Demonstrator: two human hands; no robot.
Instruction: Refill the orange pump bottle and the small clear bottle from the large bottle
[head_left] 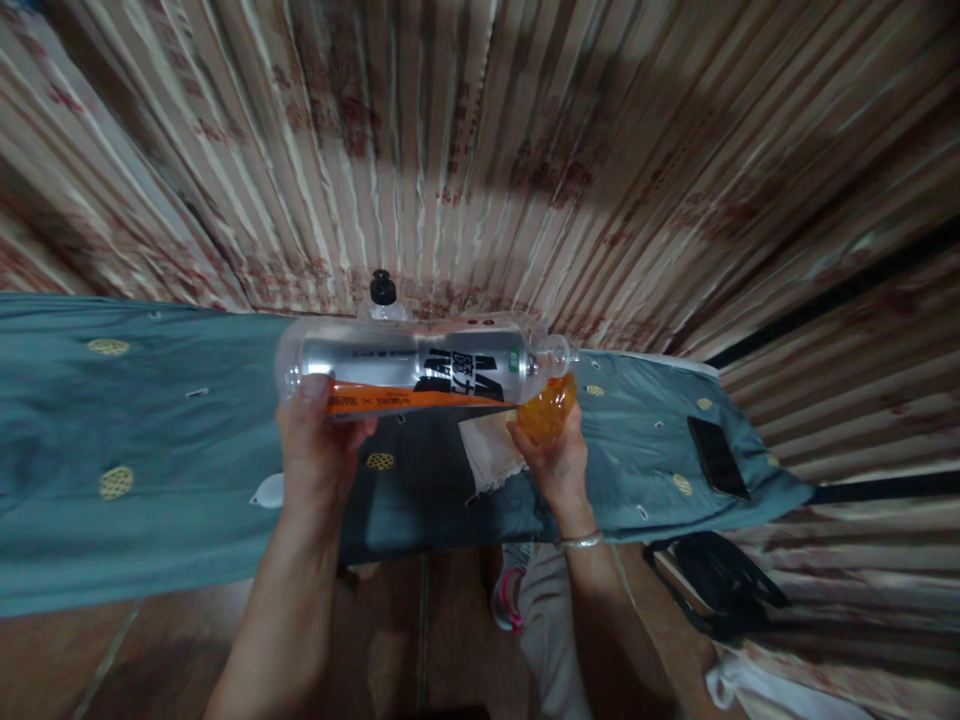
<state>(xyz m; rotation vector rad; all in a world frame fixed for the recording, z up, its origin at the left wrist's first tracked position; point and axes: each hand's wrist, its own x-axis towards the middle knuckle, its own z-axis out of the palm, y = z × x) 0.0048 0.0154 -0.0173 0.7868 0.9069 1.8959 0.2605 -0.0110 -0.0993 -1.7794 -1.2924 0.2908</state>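
My left hand (pixel 322 430) is closed around the base end of a large clear plastic bottle (pixel 409 365) with a silver, black and orange label. The bottle lies almost level in the air, its uncapped-looking neck pointing right. My right hand (pixel 555 455) grips a small amber container (pixel 547 408) just below that neck; its exact kind is unclear. Whether neck and container touch, or any liquid flows, I cannot tell. Beneath my hands on the teal cloth lies a white cloth or tissue (pixel 491 450). A clear bottle with a black cap (pixel 382 290) stands behind, its lower part hidden.
The teal patterned cloth (pixel 187 420) covers a long narrow surface against a pleated curtain (pixel 450 150). A dark phone (pixel 718 457) lies at the right end. Near my left wrist sits a small white round object (pixel 270 491). A black bag (pixel 712 580) rests below on the right.
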